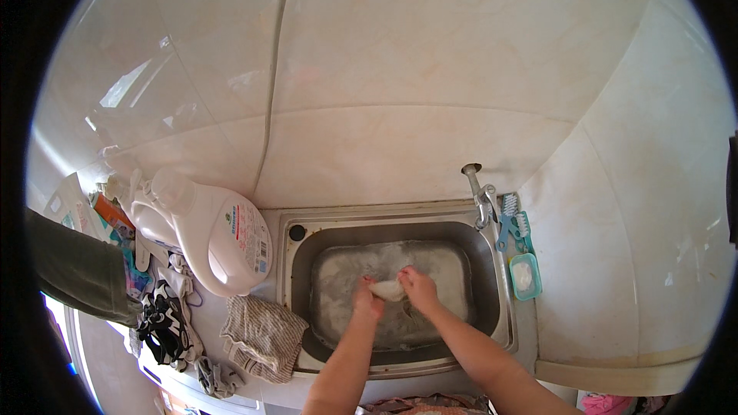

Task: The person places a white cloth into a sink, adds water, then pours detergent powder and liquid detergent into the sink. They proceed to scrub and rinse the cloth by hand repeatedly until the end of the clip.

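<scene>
Both of my hands are over a stainless steel sink (398, 370) that holds cloudy water (346, 259). Between them a small pale cloth item (387, 290) is stretched, wet and off-white; its exact kind cannot be told. My left hand (367, 300) grips its left end, and my right hand (419, 288) grips the right end. Below the right hand a darker strip shows in the water, too unclear to name. A metal tap (483, 207) stands at the sink's back right corner.
Right of the sink lie blue scrubbing brushes (508, 225) and a turquoise soap box (524, 276) with white soap. On the left counter are a large detergent jug (230, 236), a folded knit cloth (262, 334), black-and-white shoes (167, 328) and grey socks (218, 377). Dark green fabric (81, 271) hangs at far left.
</scene>
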Demonstrator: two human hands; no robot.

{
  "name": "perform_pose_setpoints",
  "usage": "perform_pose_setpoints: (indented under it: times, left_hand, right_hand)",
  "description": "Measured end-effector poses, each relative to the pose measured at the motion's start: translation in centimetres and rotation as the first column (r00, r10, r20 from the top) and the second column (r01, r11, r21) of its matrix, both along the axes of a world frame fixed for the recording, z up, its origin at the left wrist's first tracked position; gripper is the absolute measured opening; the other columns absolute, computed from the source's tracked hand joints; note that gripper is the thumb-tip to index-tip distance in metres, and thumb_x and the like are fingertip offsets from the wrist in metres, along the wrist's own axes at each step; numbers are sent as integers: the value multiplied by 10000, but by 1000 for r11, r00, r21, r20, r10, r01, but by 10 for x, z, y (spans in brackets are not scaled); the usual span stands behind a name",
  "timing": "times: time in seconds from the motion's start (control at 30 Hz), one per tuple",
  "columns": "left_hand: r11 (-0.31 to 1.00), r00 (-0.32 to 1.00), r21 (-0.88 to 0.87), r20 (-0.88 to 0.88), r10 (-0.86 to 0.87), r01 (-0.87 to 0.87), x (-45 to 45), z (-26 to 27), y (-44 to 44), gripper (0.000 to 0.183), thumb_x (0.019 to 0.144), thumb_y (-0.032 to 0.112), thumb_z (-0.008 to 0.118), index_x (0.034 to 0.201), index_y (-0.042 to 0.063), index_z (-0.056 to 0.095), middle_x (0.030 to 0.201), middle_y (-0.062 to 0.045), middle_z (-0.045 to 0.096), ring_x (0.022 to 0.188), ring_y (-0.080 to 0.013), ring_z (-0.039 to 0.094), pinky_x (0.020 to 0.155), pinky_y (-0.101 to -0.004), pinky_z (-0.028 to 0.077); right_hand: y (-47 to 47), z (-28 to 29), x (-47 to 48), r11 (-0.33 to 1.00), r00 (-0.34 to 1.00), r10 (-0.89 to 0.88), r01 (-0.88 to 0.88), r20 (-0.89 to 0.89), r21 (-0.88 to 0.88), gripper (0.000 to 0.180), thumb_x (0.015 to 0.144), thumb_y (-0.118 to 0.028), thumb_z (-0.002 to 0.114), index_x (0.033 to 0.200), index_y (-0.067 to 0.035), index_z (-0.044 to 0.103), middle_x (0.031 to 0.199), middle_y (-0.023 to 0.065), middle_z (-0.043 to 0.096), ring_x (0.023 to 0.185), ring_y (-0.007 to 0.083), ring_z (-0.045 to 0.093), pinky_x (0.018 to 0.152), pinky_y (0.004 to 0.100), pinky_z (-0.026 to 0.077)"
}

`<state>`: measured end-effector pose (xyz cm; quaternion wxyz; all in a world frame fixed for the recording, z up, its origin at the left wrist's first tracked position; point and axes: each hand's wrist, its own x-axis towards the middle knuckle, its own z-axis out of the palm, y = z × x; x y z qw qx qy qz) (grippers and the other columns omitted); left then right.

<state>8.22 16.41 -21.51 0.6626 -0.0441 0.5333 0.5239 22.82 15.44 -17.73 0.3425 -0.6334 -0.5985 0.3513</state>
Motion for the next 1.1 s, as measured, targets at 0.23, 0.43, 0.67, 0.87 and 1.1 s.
perform_pose_setpoints:
  times: [0.23,0.43,0.67,0.87,1.1]
  left_hand:
    - [996,994,-41,-74,-80,77,-23,7,10,490,888,387,538,1329,206,425,1408,7,360,1295,-229,305,1063,-484,177]
    - [968,966,-37,82,-243,247,-14,-6,6,611,860,414,572,1385,192,354,1468,-12,277,1340,-242,240,1072,-515,143]
    - [983,978,-40,113,-173,179,-20,-21,-3,590,864,410,560,1350,134,372,1410,-80,353,1284,-294,331,1064,-481,202]
    - [976,960,-166,263,-94,141,-14,-9,-2,453,889,337,522,1239,61,444,1225,-109,489,1116,-311,483,937,-453,401]
    - [981,553,192,816,-168,15,-16,22,3,192,931,221,495,1054,89,560,851,-24,588,678,-149,530,584,-257,446]
  right_hand:
    - [-5,-36,22,949,897,309,-313,315,-41,310,858,-155,563,1166,-163,587,1123,118,550,965,315,571,812,387,468]
    - [-2,-64,24,983,913,169,-128,372,-133,407,797,-102,583,1174,-254,596,1122,114,532,1022,309,544,828,389,472]
    - [-7,-57,13,936,857,353,-323,374,-142,427,704,-28,609,1113,-152,620,1140,153,573,990,342,566,830,412,472]
    - [-22,4,-24,975,974,221,-219,57,-27,489,699,-3,611,1176,-78,533,1070,189,599,983,379,573,836,409,474]
    - [-72,75,-38,960,948,277,-264,-155,98,499,721,-47,672,1174,-64,462,1046,204,590,968,384,574,800,429,476]
